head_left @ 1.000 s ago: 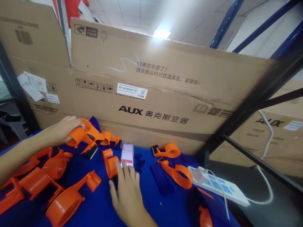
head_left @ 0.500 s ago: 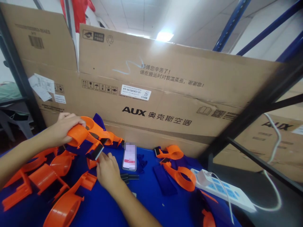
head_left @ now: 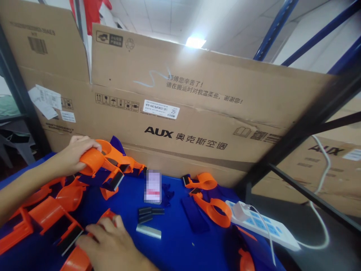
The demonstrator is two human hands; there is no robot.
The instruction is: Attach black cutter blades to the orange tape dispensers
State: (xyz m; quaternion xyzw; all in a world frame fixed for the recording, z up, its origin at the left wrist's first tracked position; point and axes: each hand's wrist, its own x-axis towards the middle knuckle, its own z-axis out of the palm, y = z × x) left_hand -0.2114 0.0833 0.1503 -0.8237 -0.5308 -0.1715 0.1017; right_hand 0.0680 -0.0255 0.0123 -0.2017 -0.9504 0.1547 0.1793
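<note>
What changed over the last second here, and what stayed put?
The right hand left the phone, reached toward the held piece, then drew back toward the person and now lies on an orange tape dispenser at the near edge, uncovering the black strips and metal strip. The left hand kept gripping its raised dispenser; everything else on the blue cloth stayed.

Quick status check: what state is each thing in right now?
left hand, closed around held dispenser
right hand, open, resting on lower dispenser
phone, screen lit
power strip, charger plugged in
metal strip, loose on blue cloth
</note>
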